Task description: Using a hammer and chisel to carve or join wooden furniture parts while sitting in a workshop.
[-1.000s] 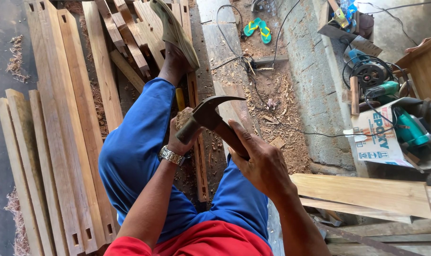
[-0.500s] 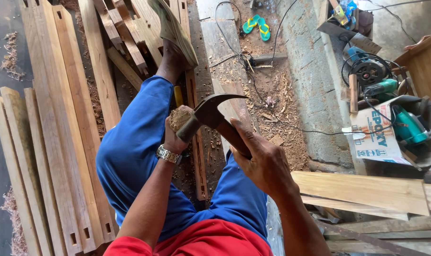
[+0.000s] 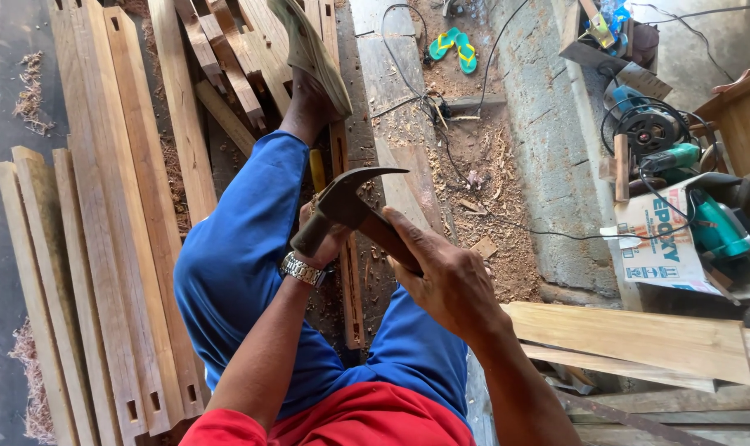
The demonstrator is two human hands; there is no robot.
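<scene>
- Right hand: fingers wrapped tight round the hammer handle, head raised above the lap.
- Left hand: mostly hidden behind the hammer head; grip and contents cannot be told. Watch on the wrist.
- Planks lie left of the blue-trousered leg.

floor: sawdust-strewn concrete | left: stacked planks | light: daylight
</scene>
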